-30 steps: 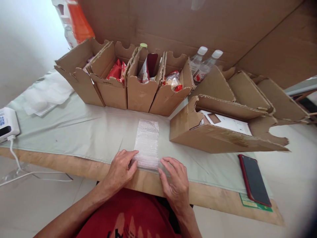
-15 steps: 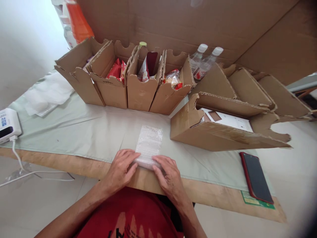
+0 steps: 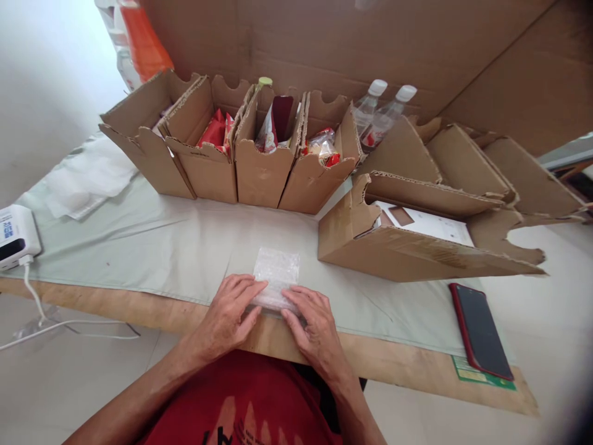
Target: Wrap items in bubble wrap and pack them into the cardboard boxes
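A strip of clear bubble wrap (image 3: 277, 272) lies on the pale green cloth (image 3: 162, 247) near the table's front edge, its near end rolled up. My left hand (image 3: 229, 312) rests on the roll's left side with fingers curled over it. My right hand (image 3: 310, 324) presses on the roll's right side, fingers bent around it. Both hands grip the rolled end together.
Several open cardboard boxes (image 3: 259, 154) with snack packets stand in a row behind. A larger low carton (image 3: 407, 247) lies to the right. Two water bottles (image 3: 380, 114) stand at the back. A red-cased phone (image 3: 482, 330) lies at the right; a white device (image 3: 16, 232) with a cable at the left.
The flat part of the bubble wrap has grown shorter as both hands rolled its near end forward. My right hand moved in from beside the strip onto the roll.
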### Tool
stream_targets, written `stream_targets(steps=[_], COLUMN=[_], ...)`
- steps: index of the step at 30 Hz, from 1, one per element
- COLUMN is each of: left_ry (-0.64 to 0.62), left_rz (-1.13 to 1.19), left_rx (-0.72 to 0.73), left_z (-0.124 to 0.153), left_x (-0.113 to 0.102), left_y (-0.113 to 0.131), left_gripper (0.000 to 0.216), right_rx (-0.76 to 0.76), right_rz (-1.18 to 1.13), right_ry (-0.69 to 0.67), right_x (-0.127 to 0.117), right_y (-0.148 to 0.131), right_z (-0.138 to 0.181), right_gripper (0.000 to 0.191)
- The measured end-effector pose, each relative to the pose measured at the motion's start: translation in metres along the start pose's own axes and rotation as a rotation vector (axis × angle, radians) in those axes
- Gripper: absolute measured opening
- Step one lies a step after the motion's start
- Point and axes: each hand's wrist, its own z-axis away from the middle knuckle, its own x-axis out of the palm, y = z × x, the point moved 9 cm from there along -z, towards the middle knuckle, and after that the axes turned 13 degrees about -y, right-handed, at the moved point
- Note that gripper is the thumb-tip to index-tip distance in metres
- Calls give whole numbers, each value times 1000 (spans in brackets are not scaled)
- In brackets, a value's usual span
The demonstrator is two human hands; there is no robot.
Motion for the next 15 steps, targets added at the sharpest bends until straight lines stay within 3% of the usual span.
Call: stream_targets(steps=[5,9,12,15], left_ry=[37,114,193,198], left_rz=[-42,-78,116,462], left_rx=[-109,-201,-294,-448], left_z=[-19,-32,-17,7], left_x=[4,-2,-10,-2], left_y=[-23,-36,-40,-47], left_gripper=[34,31,34,40], right_rx=[60,34,52,83], right_rz=[132,238,186,76], right_ry=[72,-13,-13,51], right_x=[-10,4,8,3], right_y=[-3,-2,8,14], right_z=[5,-12,-26,-30], right_gripper=[34,35,32,27])
